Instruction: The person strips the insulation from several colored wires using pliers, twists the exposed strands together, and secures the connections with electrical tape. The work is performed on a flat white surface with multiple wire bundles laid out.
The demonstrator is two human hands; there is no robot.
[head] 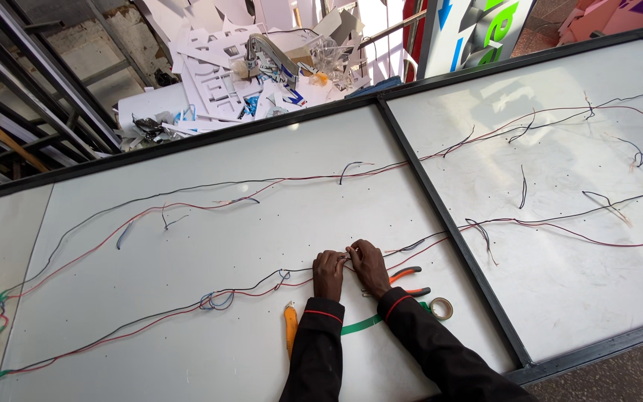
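On the white panel point(210, 350), both hands point(350, 266) pinch wires point(347, 257).

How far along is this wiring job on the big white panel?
Looks partway. Long red and black wires already run across the white panel. The left hand and right hand are pinching a wire joint together now. Several short wire stubs still stick out loose, apparently unjoined. Pliers and a tape roll lie nearby.

White cut-out scraps point(217, 74) heap beyond the desk's point(187, 342) far edge, while orange-handled pliers point(405, 274), a tape roll point(441, 307) and a yellow knife point(290, 324) lie near its front edge.
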